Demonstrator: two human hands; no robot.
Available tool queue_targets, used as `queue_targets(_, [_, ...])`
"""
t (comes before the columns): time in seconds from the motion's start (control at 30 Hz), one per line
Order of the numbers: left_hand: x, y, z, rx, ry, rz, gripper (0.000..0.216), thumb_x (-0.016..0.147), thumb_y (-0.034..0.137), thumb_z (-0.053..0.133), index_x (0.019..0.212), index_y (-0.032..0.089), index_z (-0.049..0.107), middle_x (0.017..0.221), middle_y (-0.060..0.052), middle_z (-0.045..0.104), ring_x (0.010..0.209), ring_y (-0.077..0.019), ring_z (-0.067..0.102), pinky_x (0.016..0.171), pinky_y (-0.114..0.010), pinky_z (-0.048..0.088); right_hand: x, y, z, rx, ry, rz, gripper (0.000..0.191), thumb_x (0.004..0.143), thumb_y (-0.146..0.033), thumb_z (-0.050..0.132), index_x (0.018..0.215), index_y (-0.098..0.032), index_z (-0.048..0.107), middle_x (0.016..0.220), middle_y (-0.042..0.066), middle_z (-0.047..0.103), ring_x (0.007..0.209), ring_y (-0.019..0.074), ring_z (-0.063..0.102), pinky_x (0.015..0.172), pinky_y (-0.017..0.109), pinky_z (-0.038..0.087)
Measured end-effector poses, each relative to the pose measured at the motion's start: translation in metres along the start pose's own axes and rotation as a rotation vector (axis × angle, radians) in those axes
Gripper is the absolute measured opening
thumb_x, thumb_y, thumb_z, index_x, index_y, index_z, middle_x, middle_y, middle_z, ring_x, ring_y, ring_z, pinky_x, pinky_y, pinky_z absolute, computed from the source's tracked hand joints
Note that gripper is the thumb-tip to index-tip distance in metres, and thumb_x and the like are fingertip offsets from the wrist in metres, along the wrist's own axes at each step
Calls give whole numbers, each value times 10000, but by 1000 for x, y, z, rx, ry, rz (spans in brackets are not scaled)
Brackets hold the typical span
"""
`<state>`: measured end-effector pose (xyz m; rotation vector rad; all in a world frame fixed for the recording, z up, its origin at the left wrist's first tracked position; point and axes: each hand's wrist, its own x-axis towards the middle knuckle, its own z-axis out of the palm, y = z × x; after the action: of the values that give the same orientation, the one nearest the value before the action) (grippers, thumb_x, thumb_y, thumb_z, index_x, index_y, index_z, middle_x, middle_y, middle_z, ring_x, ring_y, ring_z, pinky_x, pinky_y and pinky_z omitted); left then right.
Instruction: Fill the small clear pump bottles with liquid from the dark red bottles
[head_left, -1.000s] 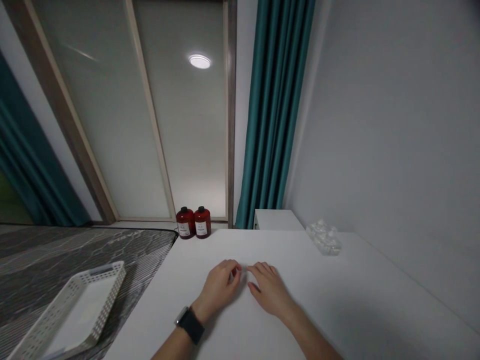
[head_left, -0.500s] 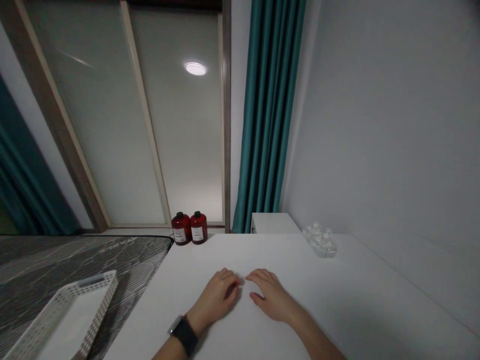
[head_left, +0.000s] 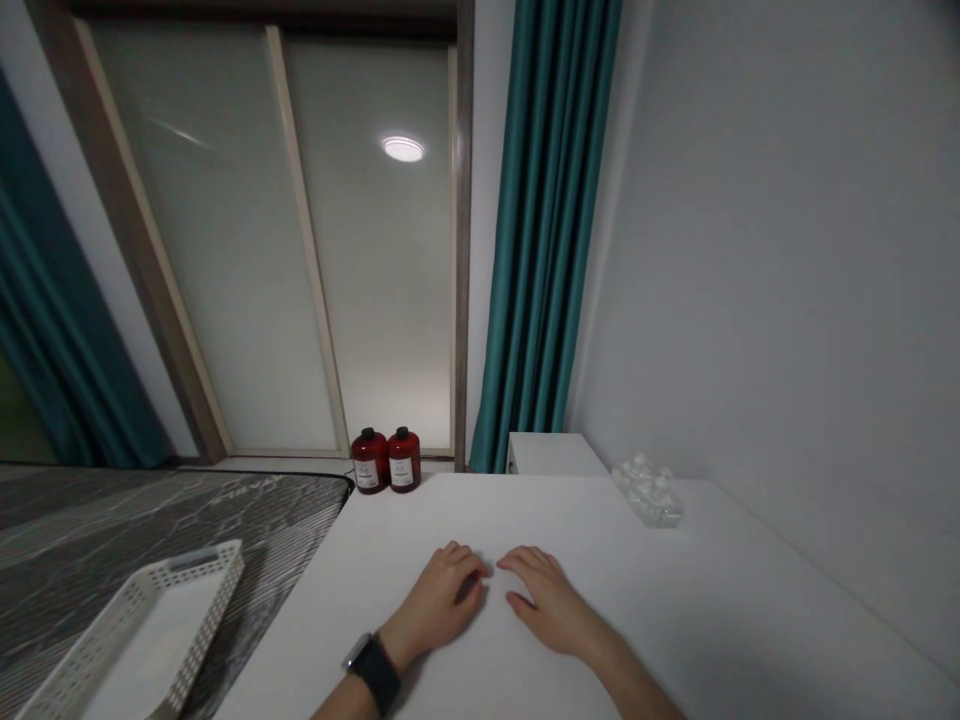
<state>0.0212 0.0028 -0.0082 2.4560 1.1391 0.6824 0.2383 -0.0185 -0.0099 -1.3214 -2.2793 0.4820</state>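
Left hand (head_left: 442, 597): above or on the bench (head_left: 675, 610), back upward, fingers curled and pointing away and rightward; gap visible between thumb and index finger.
Right hand (head_left: 551, 605): same height, fingers bent and pointing away and leftward, thumb spread from them.
Hands, mutual: just beside each other, apart, thin strip of white bench between fingertips. Fingertip contact with bench: cannot tell.
Red bottles (head_left: 369, 462): two, at far left corner of bench, side by side; upright, long axes vertical, dark caps up, white labels facing the camera. Label print too small to read.
Clear container (head_left: 649, 493): far right of bench, near the wall; long axis slants from far left to near right. Transparent; contents hard to make out.
White basket (head_left: 210, 600): left of bench, on grey patterned surface (head_left: 292, 520); long axis runs away and rightward, near end cut off.
Watch (head_left: 377, 677): left wrist; display unreadable.
Forearms: cut off by lower edge.
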Motion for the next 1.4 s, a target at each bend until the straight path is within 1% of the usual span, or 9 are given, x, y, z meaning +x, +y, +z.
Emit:
queue_targets(0.17, [0, -1, 2, 2, 8, 7, 212, 844, 82, 560, 985, 217, 641, 977, -39, 679, 981, -236, 580, 914, -387, 408, 0, 1, 2, 1, 1, 11, 422, 840, -96, 545, 1228, -245, 620, 1232, 64, 656, 1179, 243, 566, 1040, 401, 408])
queue_targets(0.33, [1, 0, 1, 7, -3, -6, 235, 818, 71, 568, 981, 221, 649, 983, -41, 671, 988, -239, 568, 876, -374, 412, 0, 4, 4, 12, 2, 16, 425, 838, -100, 549, 1232, -239, 622, 1248, 65, 652, 1200, 246, 557, 1056, 406, 397])
queue_targets(0.6, [1, 2, 0, 30, -11, -12, 228, 835, 101, 550, 995, 221, 660, 998, -56, 678, 993, -246, 568, 874, -384, 421, 0, 7, 8, 25, 14, 13, 441, 829, -95, 553, 1239, -245, 617, 1257, 63, 649, 1216, 239, 549, 1080, 406, 385])
queue_targets(0.9, [0, 4, -1, 22, 3, -1, 206, 858, 115, 551, 999, 217, 662, 1000, -62, 674, 995, -250, 568, 881, -394, 421, 0, 4, 4, 33, 21, 8, 425, 835, -94, 552, 1230, -236, 618, 1251, 71, 649, 1211, 242, 554, 1075, 408, 391])
queue_targets(1.03, [0, 3, -1, 16, -13, -19, 219, 843, 99, 550, 992, 216, 660, 1011, -58, 666, 1001, -249, 561, 877, -395, 414, 0, 4, 4, 31, 24, 11, 425, 830, -87, 554, 1225, -227, 623, 1251, 71, 651, 1212, 242, 552, 1070, 401, 392])
queue_targets(1.4, [0, 1, 1, 6, -14, -10, 225, 843, 87, 550, 997, 219, 648, 1010, -46, 661, 1006, -246, 562, 880, -392, 404, -1, 7, 7, 51, 35, 12, 429, 829, -89, 554, 1228, -235, 619, 1254, 65, 650, 1216, 235, 549, 1074, 400, 382])
